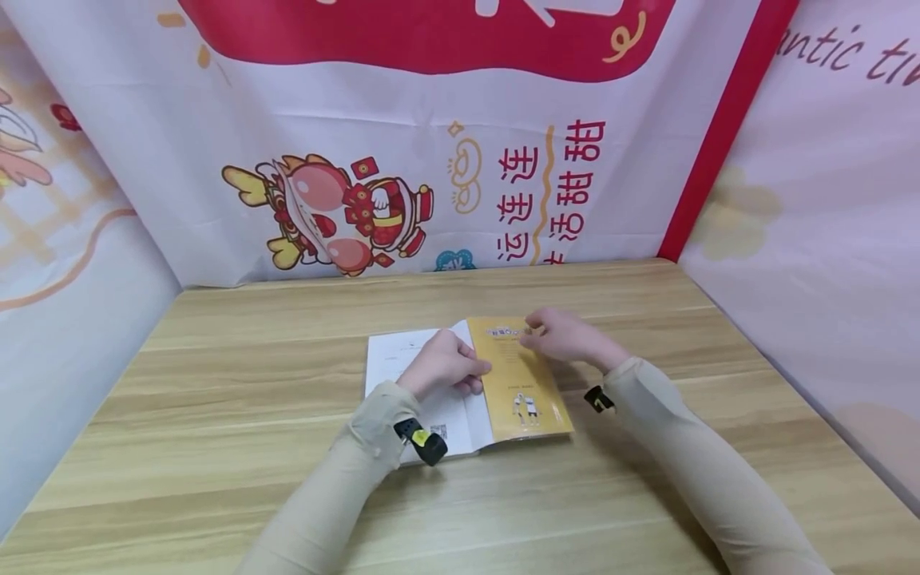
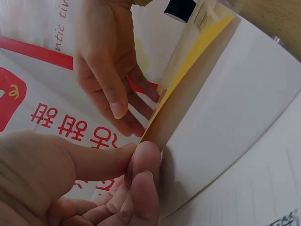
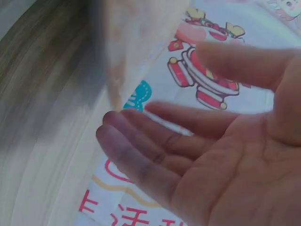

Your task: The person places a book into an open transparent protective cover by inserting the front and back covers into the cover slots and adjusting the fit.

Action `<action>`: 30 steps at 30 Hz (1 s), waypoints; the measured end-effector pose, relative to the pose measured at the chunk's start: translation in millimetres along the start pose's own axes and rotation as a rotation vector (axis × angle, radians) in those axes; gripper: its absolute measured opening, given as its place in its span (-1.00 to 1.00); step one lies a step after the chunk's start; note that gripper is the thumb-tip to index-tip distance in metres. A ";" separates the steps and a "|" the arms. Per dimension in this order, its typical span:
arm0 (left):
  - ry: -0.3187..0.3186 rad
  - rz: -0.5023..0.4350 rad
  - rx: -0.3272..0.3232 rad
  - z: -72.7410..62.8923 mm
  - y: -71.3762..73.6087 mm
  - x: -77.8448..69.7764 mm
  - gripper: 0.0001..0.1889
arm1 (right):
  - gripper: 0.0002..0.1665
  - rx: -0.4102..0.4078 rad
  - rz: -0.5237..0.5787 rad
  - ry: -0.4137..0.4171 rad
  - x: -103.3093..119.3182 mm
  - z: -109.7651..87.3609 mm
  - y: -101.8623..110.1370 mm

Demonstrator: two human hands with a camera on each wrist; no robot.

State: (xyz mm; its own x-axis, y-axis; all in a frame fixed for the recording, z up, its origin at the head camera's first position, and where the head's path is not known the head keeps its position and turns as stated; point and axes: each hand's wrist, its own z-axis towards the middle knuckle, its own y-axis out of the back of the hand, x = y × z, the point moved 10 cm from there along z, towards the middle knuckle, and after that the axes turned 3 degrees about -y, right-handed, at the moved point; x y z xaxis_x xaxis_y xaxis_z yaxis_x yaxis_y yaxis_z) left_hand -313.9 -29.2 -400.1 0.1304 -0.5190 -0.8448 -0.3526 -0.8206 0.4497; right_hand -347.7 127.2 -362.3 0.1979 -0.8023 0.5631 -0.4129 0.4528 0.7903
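A book [image 1: 388,359] lies on the wooden table with a white page showing on its left and a glossy yellow cover part [image 1: 506,383] on its right. My left hand [image 1: 444,363] reaches over the white page and pinches the yellow part's edge between thumb and index finger. In the left wrist view, the white inner side [image 2: 249,61] of that part rises from the page. My right hand [image 1: 568,335] is at the yellow part's upper right, fingers loosely extended and apart. Its palm [image 3: 235,179] and fingers show in the right wrist view, holding nothing.
The wooden table [image 1: 237,447] extends around the book. A white printed cloth [image 1: 431,104] with a cartoon figure hangs at the table's back edge, and another printed cloth [image 1: 812,239] stands along the right. Black bands [image 1: 424,442] are worn on both wrists.
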 end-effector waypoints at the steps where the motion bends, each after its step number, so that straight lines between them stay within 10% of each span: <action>1: 0.008 0.000 0.001 -1.0 1.0 -0.1 -0.83 | -0.36 -0.011 0.001 -0.019 -3.4 1.4 1.7; 19: -0.035 0.036 0.010 -4.3 6.4 -5.4 -0.78 | -0.44 0.027 0.286 -0.092 -15.6 6.5 8.3; 30: -0.065 0.220 -0.055 -17.2 19.0 -23.0 -0.62 | -0.61 0.009 0.386 -0.109 -13.6 4.2 11.1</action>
State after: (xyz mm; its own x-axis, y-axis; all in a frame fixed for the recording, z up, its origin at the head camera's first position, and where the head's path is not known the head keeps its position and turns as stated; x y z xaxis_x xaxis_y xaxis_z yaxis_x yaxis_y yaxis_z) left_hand -307.7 -36.9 -367.2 -0.0044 -0.6716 -0.7409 -0.3150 -0.7022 0.6385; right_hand -358.6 141.5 -362.2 -0.0683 -0.6104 0.7891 -0.4459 0.7262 0.5232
